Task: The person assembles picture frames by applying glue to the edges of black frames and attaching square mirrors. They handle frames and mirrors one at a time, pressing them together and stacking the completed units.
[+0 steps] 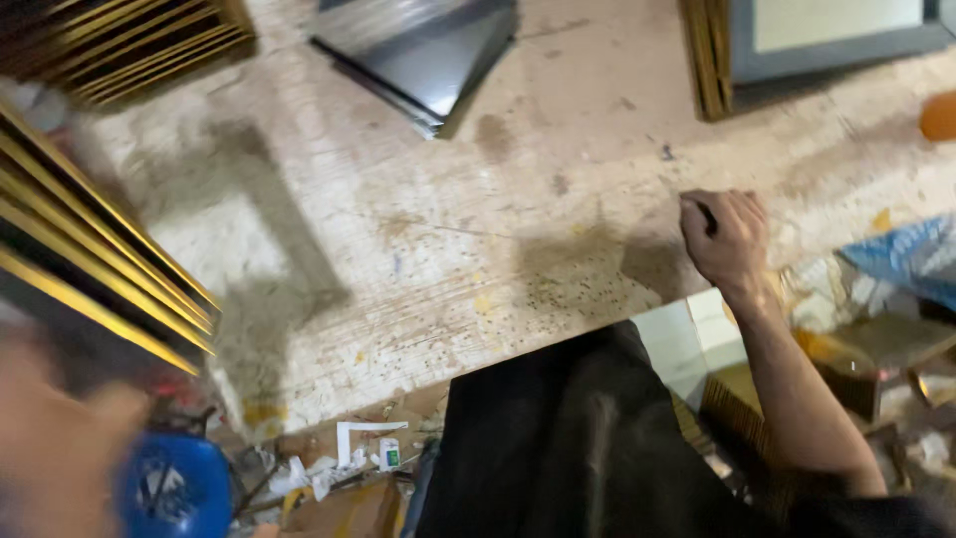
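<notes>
My right hand (725, 239) rests as a closed fist on the worn, scratched wooden bench (418, 249), near its front right edge. A small dark object (705, 215) shows between the thumb and fingers; what it is cannot be made out. My left hand (55, 438) is a blurred shape at the lower left, close under a stack of gold and black frame mouldings (90, 259). Whether it holds anything cannot be seen.
A dark grey metal sheet (418, 55) lies at the bench's far middle. More gold mouldings (129, 40) sit at the far left, a grey framed panel (827, 40) at the far right. A blue tub (174, 483) and scraps lie below the bench.
</notes>
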The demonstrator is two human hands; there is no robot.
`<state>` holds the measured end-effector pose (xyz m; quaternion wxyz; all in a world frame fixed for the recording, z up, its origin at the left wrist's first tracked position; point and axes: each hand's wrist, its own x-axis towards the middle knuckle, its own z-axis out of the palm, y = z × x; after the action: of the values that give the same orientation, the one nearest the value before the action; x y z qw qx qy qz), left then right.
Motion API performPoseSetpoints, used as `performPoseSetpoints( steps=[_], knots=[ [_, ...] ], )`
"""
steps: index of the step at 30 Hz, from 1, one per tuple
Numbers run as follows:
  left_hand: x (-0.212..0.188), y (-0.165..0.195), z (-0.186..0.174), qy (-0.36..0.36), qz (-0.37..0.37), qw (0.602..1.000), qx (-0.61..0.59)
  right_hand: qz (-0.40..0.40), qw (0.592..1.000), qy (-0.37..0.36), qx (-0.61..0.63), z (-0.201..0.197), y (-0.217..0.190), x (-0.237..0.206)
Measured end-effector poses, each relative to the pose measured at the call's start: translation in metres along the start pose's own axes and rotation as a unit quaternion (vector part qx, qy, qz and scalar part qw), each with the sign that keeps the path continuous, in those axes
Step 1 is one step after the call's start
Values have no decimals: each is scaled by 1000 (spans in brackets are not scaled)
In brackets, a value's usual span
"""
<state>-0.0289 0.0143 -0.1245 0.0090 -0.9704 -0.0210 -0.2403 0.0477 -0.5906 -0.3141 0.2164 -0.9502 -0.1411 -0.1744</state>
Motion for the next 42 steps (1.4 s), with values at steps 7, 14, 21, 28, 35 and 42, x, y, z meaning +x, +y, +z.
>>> performPoseSetpoints(
  steps=[7, 14, 21, 28, 35, 42],
  knots=[
    [-107, 118, 99, -137, 16, 978, -154, -10, 1000, 3, -23, -5, 1, 2],
    [-98, 115, 84, -73, -19, 981, -179, -20, 999, 7, -27, -4, -6, 10],
    [-139, 54, 119, -147, -354, 922, -41, -35, 999, -5, 31, 4, 12, 8],
    [-85, 86, 41, 42, -215, 976, 10, 304, 863, -154, 372, 3, 34, -24],
    [-93, 245, 101, 94, -441, 847, -281, 423, 189, 151, 873, -95, 95, -30],
    [-130, 298, 106, -78, -570, 639, -510, 408, 61, 263, 872, -142, 179, 46]
  ],
)
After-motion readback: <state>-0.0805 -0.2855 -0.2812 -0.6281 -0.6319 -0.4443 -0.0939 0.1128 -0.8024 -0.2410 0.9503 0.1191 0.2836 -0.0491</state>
